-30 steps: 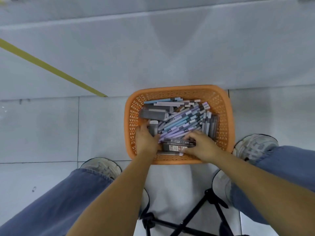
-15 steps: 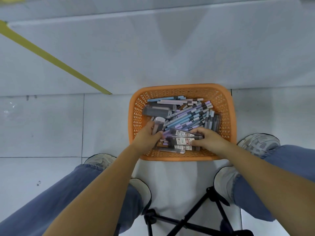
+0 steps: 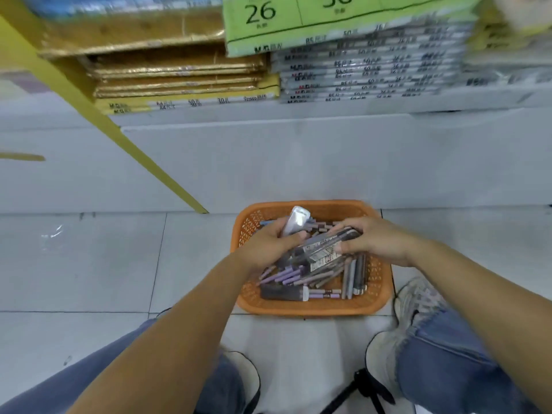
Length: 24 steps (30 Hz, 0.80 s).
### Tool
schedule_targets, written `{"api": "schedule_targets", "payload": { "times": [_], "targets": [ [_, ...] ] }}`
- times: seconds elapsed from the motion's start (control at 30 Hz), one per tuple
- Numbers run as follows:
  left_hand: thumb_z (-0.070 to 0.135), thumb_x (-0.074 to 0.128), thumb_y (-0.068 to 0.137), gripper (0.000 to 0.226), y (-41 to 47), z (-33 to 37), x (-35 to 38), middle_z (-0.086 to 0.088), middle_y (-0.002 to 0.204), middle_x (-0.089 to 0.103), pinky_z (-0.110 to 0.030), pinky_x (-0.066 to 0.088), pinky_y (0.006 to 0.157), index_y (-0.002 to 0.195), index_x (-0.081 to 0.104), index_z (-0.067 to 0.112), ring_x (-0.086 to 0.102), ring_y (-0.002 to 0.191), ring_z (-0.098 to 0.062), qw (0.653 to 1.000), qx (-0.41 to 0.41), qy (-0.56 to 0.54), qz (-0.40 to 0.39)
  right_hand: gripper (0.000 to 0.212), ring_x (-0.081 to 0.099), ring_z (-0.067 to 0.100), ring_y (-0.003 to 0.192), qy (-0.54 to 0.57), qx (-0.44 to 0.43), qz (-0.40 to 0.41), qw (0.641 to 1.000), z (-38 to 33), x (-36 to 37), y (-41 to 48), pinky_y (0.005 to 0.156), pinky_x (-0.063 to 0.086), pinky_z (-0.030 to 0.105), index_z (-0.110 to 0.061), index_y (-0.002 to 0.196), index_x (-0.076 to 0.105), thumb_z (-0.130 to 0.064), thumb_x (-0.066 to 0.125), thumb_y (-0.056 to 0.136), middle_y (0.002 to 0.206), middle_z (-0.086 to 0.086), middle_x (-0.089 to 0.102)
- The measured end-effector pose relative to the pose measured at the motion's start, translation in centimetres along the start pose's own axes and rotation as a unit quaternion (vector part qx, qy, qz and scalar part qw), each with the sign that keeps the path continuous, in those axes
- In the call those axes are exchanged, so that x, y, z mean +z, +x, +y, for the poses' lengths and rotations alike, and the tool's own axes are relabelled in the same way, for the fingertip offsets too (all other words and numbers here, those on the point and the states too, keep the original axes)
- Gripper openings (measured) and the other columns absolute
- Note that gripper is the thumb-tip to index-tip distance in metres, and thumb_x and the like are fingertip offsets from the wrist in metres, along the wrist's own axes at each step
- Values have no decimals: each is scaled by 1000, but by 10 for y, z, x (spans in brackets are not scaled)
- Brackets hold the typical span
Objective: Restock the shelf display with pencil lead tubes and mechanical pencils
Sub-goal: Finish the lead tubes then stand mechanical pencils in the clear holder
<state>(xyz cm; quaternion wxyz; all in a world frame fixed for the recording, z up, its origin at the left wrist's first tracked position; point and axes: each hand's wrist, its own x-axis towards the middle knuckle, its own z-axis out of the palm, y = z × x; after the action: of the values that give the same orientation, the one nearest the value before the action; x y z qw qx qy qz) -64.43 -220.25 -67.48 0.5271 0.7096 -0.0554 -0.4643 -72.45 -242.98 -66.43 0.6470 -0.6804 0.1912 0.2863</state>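
Pencil lead tubes (image 3: 324, 251) held over the orange basket (image 3: 313, 309), lower centre of the frame.
The right hand (image 3: 378, 242) curls its fingers round a bundle of the tubes. The left hand (image 3: 267, 245) clasps a pale tube (image 3: 295, 224) that points up past its thumb. Purple mechanical pencils (image 3: 288, 276) lie heaped in the basket beneath. Paper packs (image 3: 367, 70) are stacked on the shelf across the top of the frame.

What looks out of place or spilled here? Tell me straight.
Nothing spilled or visibly damaged. Pencils lie jumbled at crossing angles inside the orange basket on the floor; left hand grips a white tube, right hand labelled packs.
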Motion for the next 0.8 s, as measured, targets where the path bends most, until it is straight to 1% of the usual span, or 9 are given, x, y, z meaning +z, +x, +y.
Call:
{"api": "schedule_targets", "payload": {
  "times": [0.07, 0.2, 0.3, 0.37, 0.4, 0.43, 0.53, 0.6, 0.8],
  "targets": [
    [28, 70, 93, 24, -16, 26, -2, -9, 114, 72, -56, 51, 101, 116, 66, 22, 69, 109, -29, 999, 32, -20, -32, 27, 70, 20, 80, -11, -37, -6, 999, -31, 0, -18, 64, 57, 26, -11, 104, 67, 3, 72, 81, 92, 8, 73],
    [34, 74, 85, 45, -56, 76, 0, -13, 123, 70, -50, 55, 93, 126, 60, 24, 68, 112, -33, 994, 63, 3, -93, 30, 61, 28, 80, -34, -109, -11, 993, -92, 5, -55, 61, 53, 30, -3, 111, 57, 4, 67, 84, 91, 14, 65],
    [31, 75, 89, 51, -87, 111, 0, -20, 126, 67, -61, 49, 100, 133, 52, 20, 63, 116, -46, 991, 90, 22, -95, 31, 58, 29, 77, -66, -170, 12, 983, -136, 12, -82, 60, 53, 32, -8, 109, 55, 4, 68, 84, 92, 18, 62],
    [28, 68, 95, 38, -108, 135, -4, -17, 102, 72, -46, 56, 81, 128, 53, 18, 71, 90, -36, 990, 117, 31, -75, 34, 61, 26, 74, -91, -209, 34, 973, -164, 16, -99, 61, 53, 32, -9, 111, 54, 2, 70, 83, 95, 14, 64],
    [27, 64, 97, 28, -119, 148, -6, -12, 86, 69, -34, 52, 66, 123, 55, 18, 66, 71, -24, 988, 131, 39, -68, 36, 63, 24, 73, -100, -225, 45, 968, -178, 18, -107, 60, 53, 31, -10, 112, 54, 1, 71, 82, 99, 13, 65],
    [27, 63, 99, 23, -129, 160, -8, -10, 81, 63, -25, 45, 60, 119, 57, 18, 58, 65, -18, 987, 145, 41, -60, 39, 64, 24, 74, -106, -241, 58, 963, -191, 20, -115, 60, 53, 30, -11, 114, 53, -1, 73, 81, 104, 12, 65],
    [29, 67, 95, 28, -156, 196, -13, -10, 107, 72, -34, 54, 75, 122, 64, 22, 66, 89, -29, 983, 181, 16, -19, 49, 67, 27, 84, -99, -298, 102, 944, -229, 23, -138, 61, 54, 29, -17, 116, 55, -6, 80, 75, 109, 9, 66],
    [25, 67, 95, 31, -171, 215, -15, -6, 116, 75, -43, 60, 87, 126, 64, 24, 72, 103, -29, 977, 211, -23, -7, 52, 71, 25, 86, -85, -328, 138, 930, -250, 23, -152, 64, 54, 29, -25, 114, 58, -12, 84, 72, 100, 3, 72],
    [28, 70, 92, 38, -186, 235, -11, -2, 118, 75, -44, 60, 88, 129, 59, 28, 72, 107, -25, 950, 289, -105, 55, 31, 73, 19, 72, -32, -412, 191, 890, -284, 29, -172, 54, 53, 24, -15, 104, 59, -10, 77, 80, 84, 3, 75]
  ]
}}
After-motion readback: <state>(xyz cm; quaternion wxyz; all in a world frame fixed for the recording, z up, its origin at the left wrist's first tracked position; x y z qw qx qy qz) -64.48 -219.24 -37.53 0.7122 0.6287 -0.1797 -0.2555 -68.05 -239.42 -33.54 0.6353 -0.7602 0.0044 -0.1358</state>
